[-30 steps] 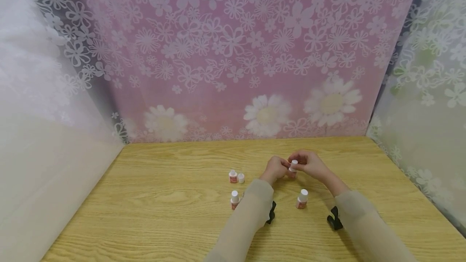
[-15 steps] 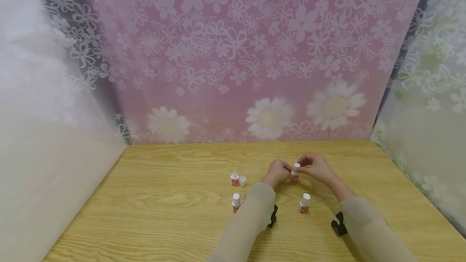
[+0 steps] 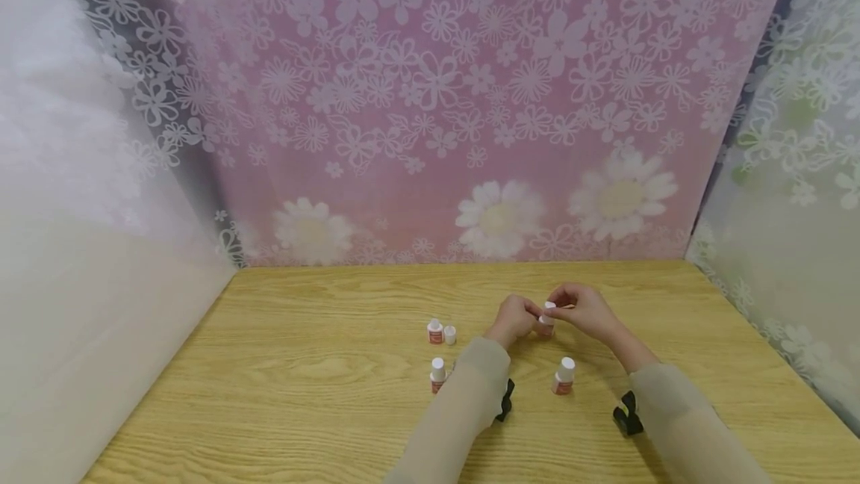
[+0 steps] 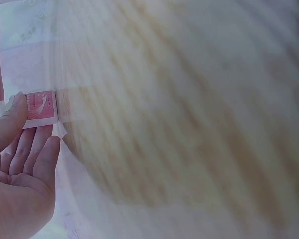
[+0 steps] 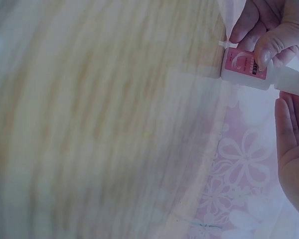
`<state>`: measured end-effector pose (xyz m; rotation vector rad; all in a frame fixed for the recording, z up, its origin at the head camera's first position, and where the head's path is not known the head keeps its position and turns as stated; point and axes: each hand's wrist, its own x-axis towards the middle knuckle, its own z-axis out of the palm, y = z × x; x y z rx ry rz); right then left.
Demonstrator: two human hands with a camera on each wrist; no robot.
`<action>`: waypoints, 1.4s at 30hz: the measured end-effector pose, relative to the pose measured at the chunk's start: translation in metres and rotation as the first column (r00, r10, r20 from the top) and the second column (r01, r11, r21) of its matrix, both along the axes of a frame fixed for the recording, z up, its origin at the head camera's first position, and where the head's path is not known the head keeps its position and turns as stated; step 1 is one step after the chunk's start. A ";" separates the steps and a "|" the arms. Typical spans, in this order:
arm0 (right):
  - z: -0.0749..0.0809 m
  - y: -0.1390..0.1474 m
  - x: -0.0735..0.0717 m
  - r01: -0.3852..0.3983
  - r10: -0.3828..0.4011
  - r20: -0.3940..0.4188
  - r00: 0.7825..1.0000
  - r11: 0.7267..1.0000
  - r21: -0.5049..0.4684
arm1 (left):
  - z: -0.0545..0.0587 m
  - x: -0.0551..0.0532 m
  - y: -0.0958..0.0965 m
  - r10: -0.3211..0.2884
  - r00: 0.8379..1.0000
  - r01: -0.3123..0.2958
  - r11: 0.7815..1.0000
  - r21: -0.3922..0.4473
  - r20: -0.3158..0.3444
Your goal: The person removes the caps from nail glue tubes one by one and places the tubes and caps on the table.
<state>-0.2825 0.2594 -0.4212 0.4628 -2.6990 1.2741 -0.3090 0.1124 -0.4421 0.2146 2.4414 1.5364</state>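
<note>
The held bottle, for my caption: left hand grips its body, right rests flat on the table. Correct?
Not quite: the head view shows the right hand at the white cap, not on the table; the left hand does grip the bottle.

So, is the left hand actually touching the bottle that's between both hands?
Touching. The right wrist view shows it plainly: the left hand grips the bottle, its thumb lying on the front.

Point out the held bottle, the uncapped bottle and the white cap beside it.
Held bottle (image 5: 245,64): right wrist view, on its pink label.
Uncapped bottle (image 3: 435,334): head view, on its red label.
White cap (image 3: 450,336): head view, on its side.
</note>
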 end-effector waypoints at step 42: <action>0.003 -0.002 0.001 0.058 -0.060 0.038 0.997 0.997 0.053 | -0.001 -0.002 0.001 -0.006 1.000 0.005 0.999 -0.036 -0.029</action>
